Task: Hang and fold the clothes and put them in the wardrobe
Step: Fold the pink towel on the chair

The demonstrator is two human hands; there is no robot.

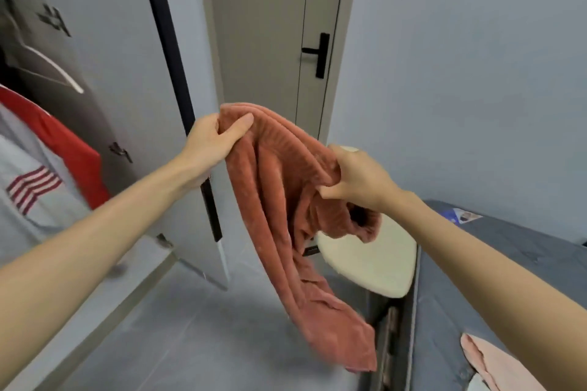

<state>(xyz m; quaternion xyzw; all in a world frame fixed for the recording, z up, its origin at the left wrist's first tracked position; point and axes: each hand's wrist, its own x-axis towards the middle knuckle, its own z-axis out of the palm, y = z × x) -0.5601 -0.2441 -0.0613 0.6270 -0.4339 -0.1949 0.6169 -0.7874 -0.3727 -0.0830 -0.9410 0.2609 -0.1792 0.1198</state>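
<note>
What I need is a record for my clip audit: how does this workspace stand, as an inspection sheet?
Surface: grey bed at right, with a pale pink garment lying on it.
Job's things: rust garment held up in the air, hanging bunched; wardrobe door open; grey and red shirt hanging inside at left.
Clutter: cream padded top beside the bed.
Grippers: left hand grips the rust garment's upper edge; right hand grips bunched fabric lower down.
Cables: nothing seen.
Surroundings: closed room door with a black handle; grey floor.
</note>
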